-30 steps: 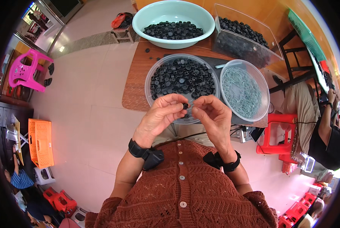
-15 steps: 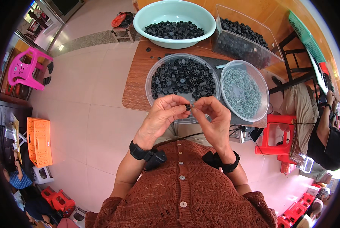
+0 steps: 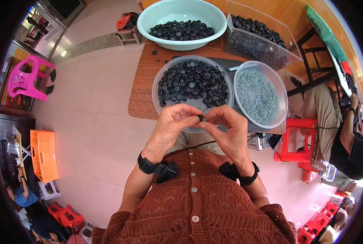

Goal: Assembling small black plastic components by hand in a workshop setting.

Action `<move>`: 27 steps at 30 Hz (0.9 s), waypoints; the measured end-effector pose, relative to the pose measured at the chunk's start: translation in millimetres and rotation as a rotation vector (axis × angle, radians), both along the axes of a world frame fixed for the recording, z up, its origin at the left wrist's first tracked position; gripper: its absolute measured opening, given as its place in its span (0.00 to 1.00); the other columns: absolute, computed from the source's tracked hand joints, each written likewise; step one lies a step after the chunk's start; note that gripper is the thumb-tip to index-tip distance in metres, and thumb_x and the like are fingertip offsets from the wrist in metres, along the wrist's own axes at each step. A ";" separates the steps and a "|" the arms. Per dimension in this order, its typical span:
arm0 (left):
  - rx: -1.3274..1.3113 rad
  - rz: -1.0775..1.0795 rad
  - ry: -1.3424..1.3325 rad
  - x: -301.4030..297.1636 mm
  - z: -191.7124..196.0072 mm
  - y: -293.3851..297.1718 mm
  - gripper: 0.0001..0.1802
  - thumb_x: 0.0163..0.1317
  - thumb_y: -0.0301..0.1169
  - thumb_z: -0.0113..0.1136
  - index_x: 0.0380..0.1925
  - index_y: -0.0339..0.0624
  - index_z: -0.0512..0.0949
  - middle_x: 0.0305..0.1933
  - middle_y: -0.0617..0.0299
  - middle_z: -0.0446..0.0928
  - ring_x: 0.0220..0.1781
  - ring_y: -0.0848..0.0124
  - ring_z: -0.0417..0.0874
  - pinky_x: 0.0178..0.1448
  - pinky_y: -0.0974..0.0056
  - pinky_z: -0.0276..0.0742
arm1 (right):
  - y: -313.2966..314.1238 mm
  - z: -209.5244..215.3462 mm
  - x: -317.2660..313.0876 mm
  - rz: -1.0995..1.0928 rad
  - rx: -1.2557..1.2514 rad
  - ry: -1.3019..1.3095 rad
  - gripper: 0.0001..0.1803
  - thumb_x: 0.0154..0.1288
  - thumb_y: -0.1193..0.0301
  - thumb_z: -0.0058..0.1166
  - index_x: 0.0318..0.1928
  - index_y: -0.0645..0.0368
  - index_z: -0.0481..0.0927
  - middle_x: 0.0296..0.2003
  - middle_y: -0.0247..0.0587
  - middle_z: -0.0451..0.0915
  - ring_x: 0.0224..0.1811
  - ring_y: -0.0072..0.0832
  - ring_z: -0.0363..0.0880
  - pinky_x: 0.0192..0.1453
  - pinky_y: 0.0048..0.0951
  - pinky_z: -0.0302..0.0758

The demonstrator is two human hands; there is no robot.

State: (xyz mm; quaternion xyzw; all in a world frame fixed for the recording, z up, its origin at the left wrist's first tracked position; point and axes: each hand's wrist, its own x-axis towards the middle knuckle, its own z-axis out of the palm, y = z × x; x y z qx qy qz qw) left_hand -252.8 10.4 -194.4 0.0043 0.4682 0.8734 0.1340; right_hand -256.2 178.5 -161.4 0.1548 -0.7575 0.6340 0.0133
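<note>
A small black plastic part (image 3: pixel 200 118) was pinched between the fingertips of both hands, just in front of the near rim of the round clear tub of black parts (image 3: pixel 192 83). The left hand (image 3: pixel 171 126) held it with thumb and forefinger closed narrow around it, and the right hand (image 3: pixel 226 128) met it from the other side, its fingers also closed; something thin and pale seemed to be pressed against the part there, but it was too small to tell for sure. Just beside the first tub, to the right, stood a second clear round tub with small silvery metal pieces (image 3: pixel 259 93). Farther back on the wooden table (image 3: pixel 143 87) were a light green basin (image 3: pixel 181 22) and a clear rectangular box (image 3: pixel 258 36), both with more black parts. The step in hand looked like the joining of one metal piece to one black part. I judge that the next move called for a steady pinch and an exact alignment, because both pieces were tiny and could slip easily from the fingers.
</note>
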 end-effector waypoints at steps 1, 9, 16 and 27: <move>0.050 -0.012 -0.033 1.0 -1.6 0.0 0.08 0.55 0.19 0.60 0.37 0.34 0.78 0.38 0.56 0.80 0.39 0.72 0.81 0.46 0.68 0.80 | 0.9 -1.8 0.3 0.002 0.001 0.000 0.08 0.50 0.83 0.59 0.33 0.65 0.76 0.28 0.41 0.77 0.29 0.28 0.80 0.32 0.24 0.76; 0.062 -0.068 -0.117 11.3 -14.0 3.5 0.08 0.56 0.19 0.59 0.37 0.35 0.78 0.37 0.56 0.80 0.37 0.70 0.82 0.43 0.68 0.81 | 2.8 -9.6 11.5 -0.025 0.176 0.175 0.06 0.51 0.84 0.58 0.31 0.65 0.77 0.28 0.41 0.77 0.28 0.30 0.79 0.32 0.25 0.75; 0.151 0.009 -0.205 15.4 -16.3 12.4 0.06 0.58 0.21 0.58 0.36 0.36 0.78 0.36 0.58 0.80 0.37 0.72 0.82 0.41 0.70 0.81 | -0.6 -19.9 12.1 -0.051 0.127 0.133 0.08 0.50 0.83 0.60 0.31 0.64 0.77 0.29 0.41 0.77 0.30 0.31 0.78 0.34 0.25 0.75; -0.446 0.181 -0.017 -2.5 -10.0 -17.2 0.06 0.56 0.22 0.60 0.34 0.36 0.80 0.33 0.60 0.81 0.30 0.74 0.81 0.35 0.72 0.78 | 15.1 -36.4 4.7 -0.091 -0.235 -0.182 0.10 0.53 0.85 0.58 0.37 0.67 0.76 0.38 0.36 0.74 0.37 0.21 0.78 0.42 0.20 0.76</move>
